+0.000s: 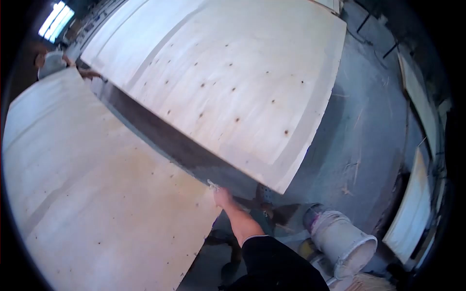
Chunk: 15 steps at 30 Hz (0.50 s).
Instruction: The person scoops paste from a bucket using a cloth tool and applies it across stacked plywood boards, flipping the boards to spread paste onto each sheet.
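My right hand is closed at the near corner of the left plywood sheet, its fingers gripping the edge. A small, crumpled whitish scrap shows by the fingertips; what it is I cannot make out. Pale and dotted with dark knots, this sheet fills the left of the view. A second plywood sheet, with rows of dark knots and a greyish band along its edges, lies beyond a dark gap. My left hand is out of sight.
At the far left a co-worker stands by the sheets' far ends, an arm near the gap. A stained white bucket lies tilted at lower right. Boards lean along the right side. Scraps lie on the grey floor.
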### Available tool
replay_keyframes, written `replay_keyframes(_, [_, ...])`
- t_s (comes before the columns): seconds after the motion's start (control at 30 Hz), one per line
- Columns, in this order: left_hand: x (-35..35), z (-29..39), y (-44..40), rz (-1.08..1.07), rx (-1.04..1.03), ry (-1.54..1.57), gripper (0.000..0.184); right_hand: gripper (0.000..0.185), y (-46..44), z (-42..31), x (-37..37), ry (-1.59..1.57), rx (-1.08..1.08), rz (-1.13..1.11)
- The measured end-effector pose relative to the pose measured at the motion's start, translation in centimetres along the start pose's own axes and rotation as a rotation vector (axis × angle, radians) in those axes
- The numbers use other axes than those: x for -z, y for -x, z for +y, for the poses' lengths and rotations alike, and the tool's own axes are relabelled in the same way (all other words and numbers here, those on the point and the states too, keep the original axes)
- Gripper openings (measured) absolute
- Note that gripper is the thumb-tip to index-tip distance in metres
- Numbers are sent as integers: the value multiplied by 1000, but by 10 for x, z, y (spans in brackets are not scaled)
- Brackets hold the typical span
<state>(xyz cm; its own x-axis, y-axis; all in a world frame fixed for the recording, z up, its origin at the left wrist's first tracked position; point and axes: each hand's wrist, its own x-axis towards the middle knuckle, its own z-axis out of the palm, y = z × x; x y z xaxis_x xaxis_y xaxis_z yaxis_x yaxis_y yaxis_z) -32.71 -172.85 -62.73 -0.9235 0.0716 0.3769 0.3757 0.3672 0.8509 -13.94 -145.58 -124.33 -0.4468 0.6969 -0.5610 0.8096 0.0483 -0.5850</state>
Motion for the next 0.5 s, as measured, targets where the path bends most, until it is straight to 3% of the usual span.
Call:
replay_keyframes(0.03, [-37, 45, 2, -49, -65, 31, 38, 39, -10, -3, 18, -51, 10, 9])
replay_keyframes(0.1, [-117, 133, 15, -166, -180, 99, 39, 39, -24, -1, 62, 278, 236, -237])
replay_keyframes(0.17, [-199, 226, 39, -309, -302, 183, 41, 39, -5, -10, 110, -375, -81, -287])
replay_keyframes(0.23, [-282, 323, 74, -504, -430, 282, 43, 37, -2, -10, 97, -549, -118, -214])
replay_keyframes(0.3, [-357, 404, 113, -725, -506, 403, 45, 34, 6, -12, 103, -458, 226, -59])
replay_keyframes(0.37, [-411, 464, 149, -946, -533, 526, 47, 27, -56, -19, 5, -1015, 389, 96])
replay_keyframes(0.47, [-451, 512, 175, -1310, -334, 784, 50, 23, 2, -7, 161, -823, 92, -676])
replay_keyframes(0.5, [-455, 516, 176, -1408, -256, 825, 51, 23, 17, -3, 182, -811, 82, -644])
